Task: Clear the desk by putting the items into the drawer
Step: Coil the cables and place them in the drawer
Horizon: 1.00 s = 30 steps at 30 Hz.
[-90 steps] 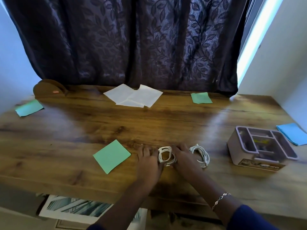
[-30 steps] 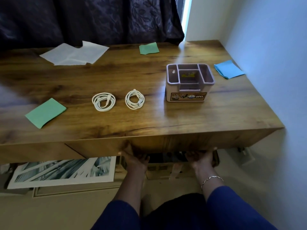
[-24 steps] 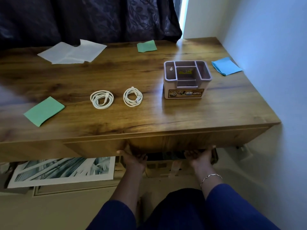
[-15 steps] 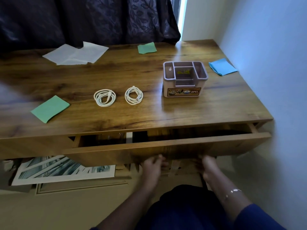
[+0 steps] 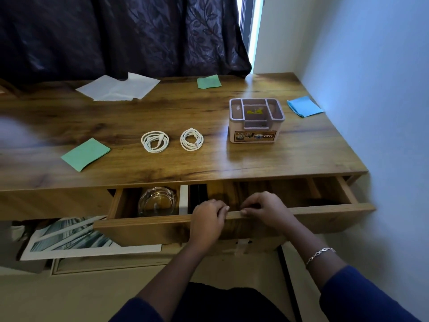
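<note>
The wooden drawer [image 5: 329,214] stands pulled out under the desk [image 5: 301,156]. My left hand [image 5: 207,220] and my right hand [image 5: 267,209] both grip the top edge of its front panel, fingers curled over it. On the desk lie two coiled white cables [image 5: 155,141] [image 5: 191,139], a grey organizer box [image 5: 256,120], two green paper squares [image 5: 86,153] [image 5: 209,81], a blue paper [image 5: 304,106] and white sheets [image 5: 118,87]. Inside the drawer sit a glass ashtray [image 5: 157,201] and a white divider strip [image 5: 183,199].
A dark curtain [image 5: 116,36] hangs behind the desk. A wall [image 5: 383,112] closes in on the right. Framed pictures [image 5: 76,238] lie on the floor under the desk, left of my legs.
The drawer has slid out further toward me, showing the ashtray. Both hands moved from under the drawer front up onto its top edge.
</note>
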Tool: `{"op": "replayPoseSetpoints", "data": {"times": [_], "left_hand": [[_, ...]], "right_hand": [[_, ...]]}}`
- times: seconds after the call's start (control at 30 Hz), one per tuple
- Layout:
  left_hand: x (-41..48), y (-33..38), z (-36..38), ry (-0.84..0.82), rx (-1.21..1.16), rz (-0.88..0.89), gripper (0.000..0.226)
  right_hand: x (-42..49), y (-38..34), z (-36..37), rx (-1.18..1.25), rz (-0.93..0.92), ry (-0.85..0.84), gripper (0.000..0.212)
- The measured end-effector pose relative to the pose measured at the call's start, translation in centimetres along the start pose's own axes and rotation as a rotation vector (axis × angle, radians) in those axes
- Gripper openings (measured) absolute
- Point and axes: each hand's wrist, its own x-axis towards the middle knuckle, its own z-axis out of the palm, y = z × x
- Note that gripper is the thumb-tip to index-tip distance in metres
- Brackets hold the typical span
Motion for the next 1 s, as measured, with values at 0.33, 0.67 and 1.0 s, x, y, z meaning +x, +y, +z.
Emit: {"op": "replayPoseSetpoints", "data": {"times": [0.33,0.67,1.0], "left_hand": [[-2.8,0.4,-1.0,-0.156,-0.096,-0.074,0.022],[-8.7,1.2,-1.2,-0.203,-0.109,-0.084,0.023],[-14.1,2.2,-1.3,-0.198,-0.121,-0.097,0.023]], "right_hand": [[-2.3,-0.3,0.9,0.037,0.103,-0.094,0.004],[-8.1,-0.5,2.8,0.036,0.112,-0.096,0.005],[-13.2,-0.2,4.7,0.051,0.082,-0.095,0.004]]}}
